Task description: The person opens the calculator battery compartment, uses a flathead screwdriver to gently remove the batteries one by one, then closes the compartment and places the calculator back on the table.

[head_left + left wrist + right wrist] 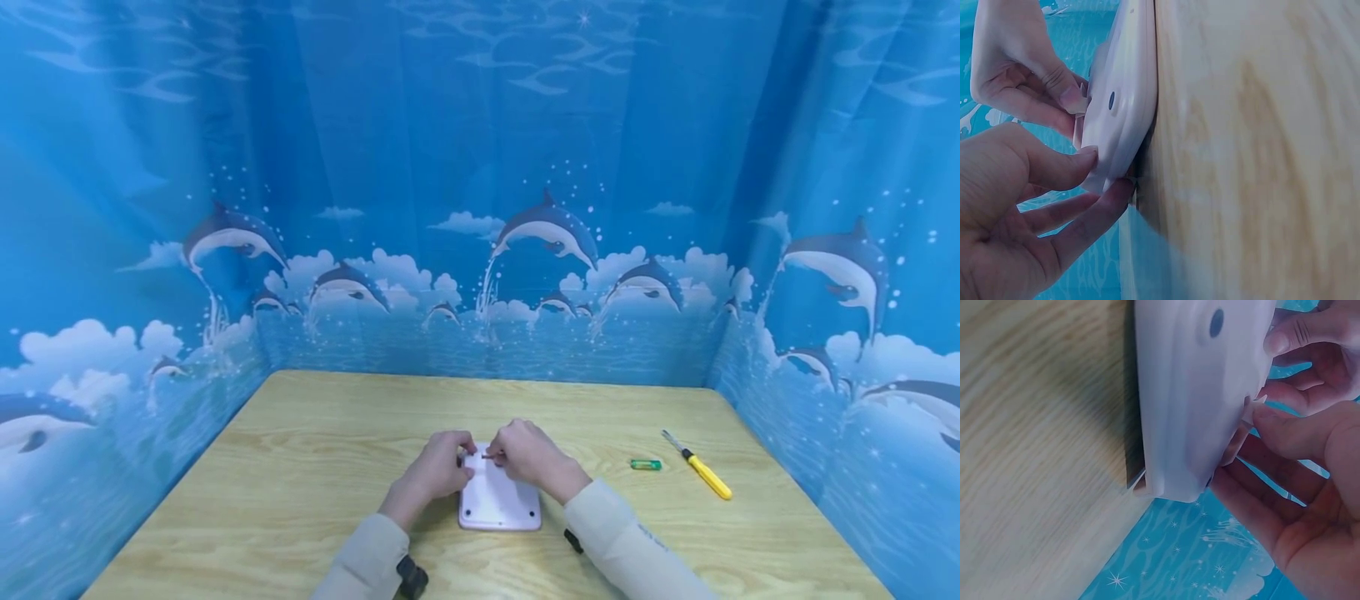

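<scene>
A pale pink flat device (500,500), shaped like a desk calculator, lies on the table with dark round feet facing up; its front is hidden. My left hand (441,465) grips its far left edge, thumb on top and fingers at the side. My right hand (528,454) works at the far end, where thumb and fingers pinch a small pale cover piece (1251,414) raised from the device's back. The recess beneath is mostly hidden by the fingers. In the left wrist view, both hands meet close together at this end.
On the wood-grain table (337,417), a green battery (646,464) lies to the right of the device. Farther right is a screwdriver (697,465) with a yellow handle. A blue dolphin-print curtain (450,208) surrounds the table's back and sides.
</scene>
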Action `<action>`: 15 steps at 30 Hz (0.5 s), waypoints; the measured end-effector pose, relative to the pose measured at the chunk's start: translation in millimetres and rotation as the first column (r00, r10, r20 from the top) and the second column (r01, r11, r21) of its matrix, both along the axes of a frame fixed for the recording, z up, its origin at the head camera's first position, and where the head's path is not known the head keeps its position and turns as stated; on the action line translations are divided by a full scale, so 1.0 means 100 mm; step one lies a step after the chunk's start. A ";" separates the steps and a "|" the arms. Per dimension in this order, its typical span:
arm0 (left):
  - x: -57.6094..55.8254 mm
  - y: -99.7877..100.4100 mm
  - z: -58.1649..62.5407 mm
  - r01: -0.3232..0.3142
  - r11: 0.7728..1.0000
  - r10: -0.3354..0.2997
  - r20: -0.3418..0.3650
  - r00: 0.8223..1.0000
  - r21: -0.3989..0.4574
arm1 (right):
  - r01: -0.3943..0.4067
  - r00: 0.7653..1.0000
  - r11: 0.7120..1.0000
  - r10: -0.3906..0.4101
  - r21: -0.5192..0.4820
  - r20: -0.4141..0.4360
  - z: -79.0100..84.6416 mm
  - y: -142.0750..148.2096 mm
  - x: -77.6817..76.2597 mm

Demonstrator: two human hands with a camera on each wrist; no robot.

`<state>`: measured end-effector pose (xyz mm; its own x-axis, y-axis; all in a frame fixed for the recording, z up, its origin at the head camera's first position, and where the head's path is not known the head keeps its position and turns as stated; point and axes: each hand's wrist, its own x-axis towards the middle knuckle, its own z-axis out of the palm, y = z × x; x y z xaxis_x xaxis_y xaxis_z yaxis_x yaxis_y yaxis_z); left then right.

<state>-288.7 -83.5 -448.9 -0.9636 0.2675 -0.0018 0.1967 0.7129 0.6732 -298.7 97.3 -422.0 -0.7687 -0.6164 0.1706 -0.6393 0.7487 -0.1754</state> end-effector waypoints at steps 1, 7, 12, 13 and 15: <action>0.00 0.00 0.00 -0.001 1.000 0.001 0.001 1.000 0.000 | 0.000 1.000 1.000 0.000 0.001 -0.005 0.00 0.00 0.00; 0.00 -0.01 0.01 -0.005 1.000 0.005 -0.001 1.000 0.000 | 0.000 1.000 1.000 0.000 -0.004 -0.024 0.00 -0.01 -0.01; 0.01 -0.01 0.01 -0.006 1.000 0.006 -0.003 1.000 0.003 | 0.003 0.999 1.000 -0.003 -0.008 -0.036 -0.01 -0.01 0.00; 0.01 -0.01 0.02 -0.005 1.000 0.005 -0.001 1.000 0.004 | 0.004 0.999 1.000 -0.004 -0.010 -0.037 -0.02 -0.01 0.00; 0.01 0.00 0.03 -0.004 1.000 0.004 0.000 1.000 0.002 | 0.007 0.999 1.000 -0.007 -0.012 -0.038 -0.02 0.00 0.00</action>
<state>-287.6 -83.7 -446.2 -0.9647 0.2633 -0.0015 0.1934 0.7126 0.6744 -298.3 96.9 -423.9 -0.7658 -0.6091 0.2064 -0.6405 0.7511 -0.1599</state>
